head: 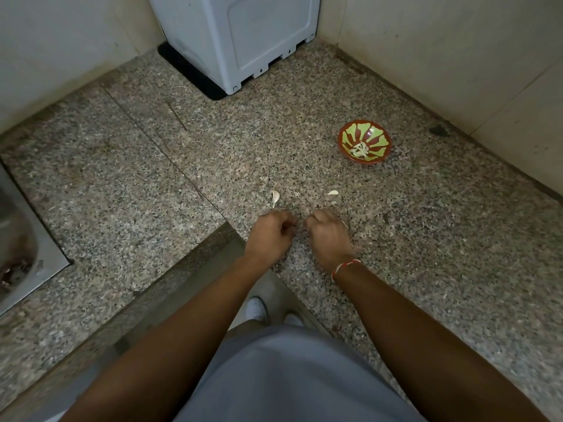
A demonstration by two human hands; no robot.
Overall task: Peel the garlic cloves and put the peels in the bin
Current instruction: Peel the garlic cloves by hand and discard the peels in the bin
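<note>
Speckled granite counter [426, 239] fills the view, L-shaped, with a grey appliance [234, 35] at the back corner and a steel sink [18, 239] at far left. No bin visible anywhere in frame. Red-and-green bowl [364, 141] sits well beyond and to the right of the hands, pale peeled cloves [359, 150] piled in its bottom. Left hand [269, 234] and right hand [327, 236] are side by side near the counter's inner corner, knuckles up, fingers curled in toward each other; both look closed, probably working a clove between them, but whatever they grip is hidden, so can't tell what is held. Red-white thread [345, 266] on the right wrist. Two loose pieces lie just past the fingertips: left clove [275, 198], long axis roughly toward and away from the person, just beyond the left hand, so that hand is nearer; right clove [333, 192], smaller, lying roughly crosswise, beyond the right hand. Whether these are unpeeled cloves or peel, too small to say. Next pick likely a short forward reach.
</note>
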